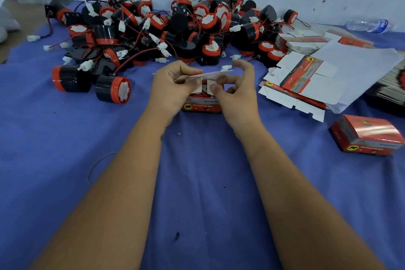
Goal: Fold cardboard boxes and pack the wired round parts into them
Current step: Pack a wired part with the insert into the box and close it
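A small red cardboard box [202,106] stands on the blue cloth at the centre, its top still unclosed and a dark part showing inside. My left hand [173,87] pinches the box's white lid flap [208,75] and a side flap from the left. My right hand [235,92] pinches the right side flap, thumb pressed on it. Behind them lies a big pile of black-and-red round parts [166,28] with red wires and white plugs. One round part [114,89] lies apart at the left.
Flat unfolded box blanks [300,81] are stacked at the right, with more bundles behind. A closed red box [368,136] sits at the right front. A plastic bottle [368,25] lies by the wall. A rubber band [98,165] lies on the blue cloth [197,193].
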`<state>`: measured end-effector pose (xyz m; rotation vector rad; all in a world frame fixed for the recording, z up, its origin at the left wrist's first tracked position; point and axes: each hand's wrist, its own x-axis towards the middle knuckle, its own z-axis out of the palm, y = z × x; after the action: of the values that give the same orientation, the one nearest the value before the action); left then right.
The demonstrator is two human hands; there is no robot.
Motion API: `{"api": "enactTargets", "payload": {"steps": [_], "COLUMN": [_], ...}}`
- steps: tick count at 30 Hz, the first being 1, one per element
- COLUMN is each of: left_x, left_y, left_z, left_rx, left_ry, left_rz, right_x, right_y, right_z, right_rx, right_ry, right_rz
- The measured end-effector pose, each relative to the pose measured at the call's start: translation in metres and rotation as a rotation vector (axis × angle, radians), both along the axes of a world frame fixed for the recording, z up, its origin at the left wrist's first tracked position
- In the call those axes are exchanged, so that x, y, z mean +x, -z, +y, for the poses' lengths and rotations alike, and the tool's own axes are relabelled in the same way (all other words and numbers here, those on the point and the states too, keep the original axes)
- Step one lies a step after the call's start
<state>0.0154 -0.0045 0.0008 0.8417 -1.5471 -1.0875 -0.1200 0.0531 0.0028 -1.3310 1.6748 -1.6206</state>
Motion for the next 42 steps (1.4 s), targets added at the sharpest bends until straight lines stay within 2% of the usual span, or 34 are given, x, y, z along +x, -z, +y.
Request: {"api": "enactTargets", "payload": {"steps": [4, 7, 9, 12, 13, 16, 19, 24, 27, 30, 35, 42], "left_x": [0.015, 0.024, 0.023, 0.022, 0.023, 0.024, 0.025, 0.028, 0.031, 0.031, 0.03, 0.037], "left_y": [-0.003, -0.003, -0.007, -0.017, -0.015, -0.001, 0.009, 0.009, 0.005, 0.001, -0.002, -0.006], "left_z": [-0.009, -0.007, -0.014, -0.023, -0.022, -0.008, -0.004, -0.003, -0.002, -0.001, -0.001, -0.002], "left_rx": [0.045, 0.02, 0.079, 0.281, 0.283, 0.036, -0.1, -0.067, -0.103, -0.098, -0.067, -0.018], "left_ry": [0.107, 0.148, 0.167, 0.279, 0.285, 0.162, 0.115, 0.215, 0.216, 0.182, 0.154, 0.275], "left_rz": [-0.046, -0.104, -0.145, -0.391, -0.392, -0.208, -0.266, -0.35, -0.379, -0.314, -0.24, -0.23], "right_x": [0.0, -0.004, -0.005, -0.008, -0.009, -0.01, -0.013, -0.02, -0.016, -0.012, -0.008, -0.004], "right_y": [-0.003, -0.007, -0.008, -0.005, -0.005, -0.002, 0.0, -0.001, 0.003, 0.004, 0.001, -0.002], "right_z": [0.002, 0.004, 0.004, 0.004, 0.005, 0.007, 0.004, 0.004, 0.004, 0.003, 0.003, 0.007], "right_rx": [-0.041, -0.03, 0.003, 0.041, 0.051, 0.085, 0.12, 0.123, 0.091, 0.051, 0.026, 0.004], "right_ry": [0.053, 0.036, -0.007, -0.043, -0.061, -0.164, -0.254, -0.307, -0.214, -0.141, -0.083, -0.108], "right_rz": [0.101, -0.059, -0.127, -0.106, -0.071, 0.14, 0.272, 0.282, 0.403, 0.515, 0.505, 0.385]}}
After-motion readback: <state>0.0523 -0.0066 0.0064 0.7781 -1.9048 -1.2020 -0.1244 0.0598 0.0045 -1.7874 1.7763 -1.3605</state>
